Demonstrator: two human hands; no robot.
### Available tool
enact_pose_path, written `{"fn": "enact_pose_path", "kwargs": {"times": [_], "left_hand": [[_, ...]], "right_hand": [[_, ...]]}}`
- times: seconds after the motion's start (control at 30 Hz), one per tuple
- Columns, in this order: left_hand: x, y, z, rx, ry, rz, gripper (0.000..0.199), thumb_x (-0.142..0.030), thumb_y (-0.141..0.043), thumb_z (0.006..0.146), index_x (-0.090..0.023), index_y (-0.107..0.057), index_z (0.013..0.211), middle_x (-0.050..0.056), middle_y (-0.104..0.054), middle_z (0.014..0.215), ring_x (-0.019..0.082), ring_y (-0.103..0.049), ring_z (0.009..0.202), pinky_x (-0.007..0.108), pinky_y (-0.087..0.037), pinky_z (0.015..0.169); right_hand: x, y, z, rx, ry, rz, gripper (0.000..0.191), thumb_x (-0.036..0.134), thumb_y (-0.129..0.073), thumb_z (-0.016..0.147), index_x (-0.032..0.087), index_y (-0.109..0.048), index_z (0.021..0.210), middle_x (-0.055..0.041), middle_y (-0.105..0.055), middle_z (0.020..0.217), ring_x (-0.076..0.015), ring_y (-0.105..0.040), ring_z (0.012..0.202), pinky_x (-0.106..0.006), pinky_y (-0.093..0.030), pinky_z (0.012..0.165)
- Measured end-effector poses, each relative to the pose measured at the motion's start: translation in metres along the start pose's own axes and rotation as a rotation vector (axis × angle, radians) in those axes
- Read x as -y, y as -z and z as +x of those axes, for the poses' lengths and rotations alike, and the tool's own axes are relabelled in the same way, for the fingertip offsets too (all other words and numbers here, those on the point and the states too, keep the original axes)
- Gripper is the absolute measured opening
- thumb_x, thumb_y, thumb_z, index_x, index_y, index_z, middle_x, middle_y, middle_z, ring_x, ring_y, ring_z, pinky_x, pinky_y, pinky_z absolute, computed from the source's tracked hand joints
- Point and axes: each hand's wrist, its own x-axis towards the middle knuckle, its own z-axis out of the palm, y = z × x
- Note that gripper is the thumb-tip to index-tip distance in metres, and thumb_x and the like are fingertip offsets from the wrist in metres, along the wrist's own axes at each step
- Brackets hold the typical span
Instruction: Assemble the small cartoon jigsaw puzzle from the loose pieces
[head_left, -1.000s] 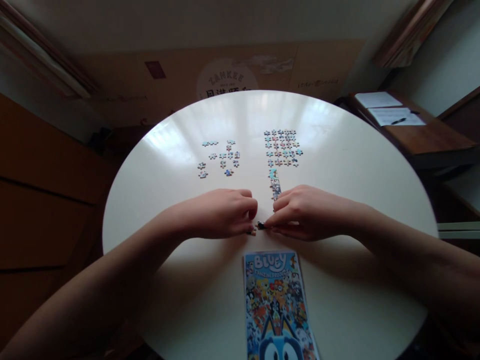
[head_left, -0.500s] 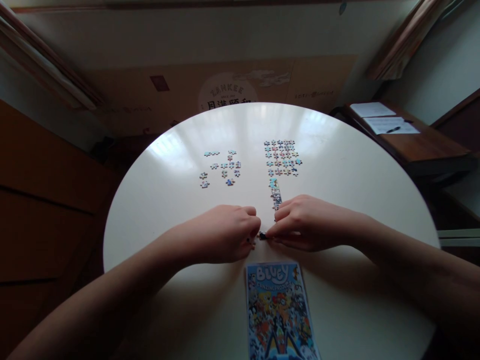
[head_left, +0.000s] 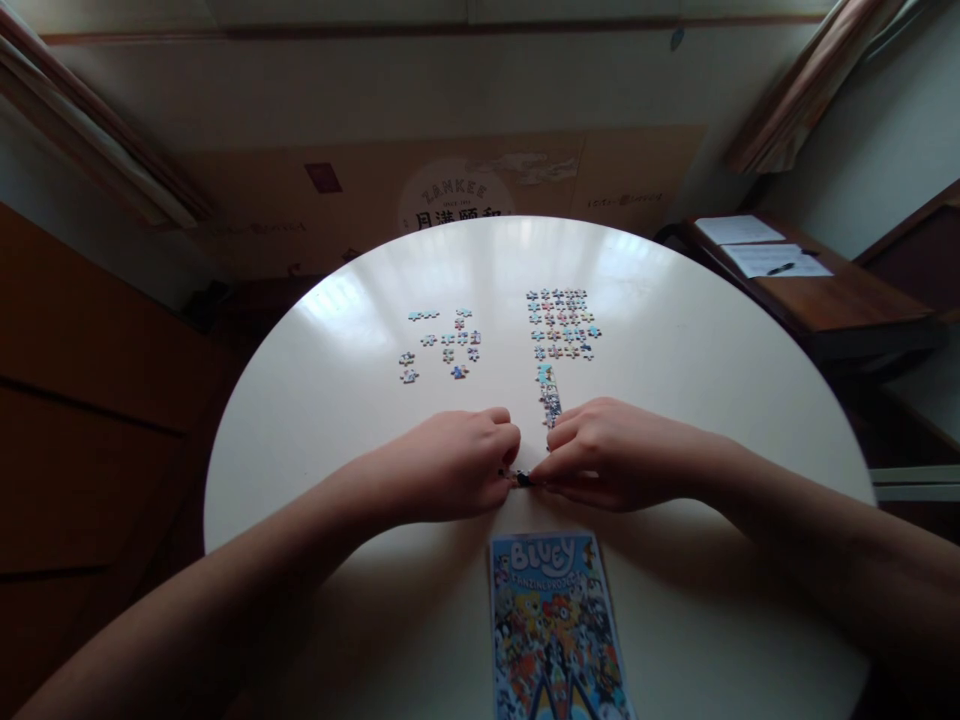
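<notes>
Left hand (head_left: 469, 462): curled, pinching puzzle pieces (head_left: 523, 479) below frame centre
Right hand (head_left: 604, 452): pinching their right end
Long axis: left-to-right

1 camera on the person's head looks forward and down across the round table (head_left: 720, 410) to the wall (head_left: 315, 90). It views the left hand (head_left: 469, 465) and right hand (head_left: 600, 455) from above and behind, fairly near. The dim edges look bent, perhaps by a wide lens.
</notes>
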Motion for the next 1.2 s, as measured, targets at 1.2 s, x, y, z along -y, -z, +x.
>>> {"fn": "enact_pose_path", "kwargs": {"times": [1.2], "left_hand": [[0.017,0.006,0.004,-0.005,0.124,-0.158,0.029,-0.042,-0.062,0.09,-0.02,-0.054,0.073,0.002,-0.064,0.079,0.016,-0.051,0.07,0.029,-0.033,0.059]], "right_hand": [[-0.022,0.026,-0.016,-0.081,-0.318,-0.04,0.021,0.028,-0.056,0.095,0.019,-0.071,0.082,-0.0029,-0.07,0.076,-0.0139,-0.058,0.067,-0.028,-0.038,0.061]]}}
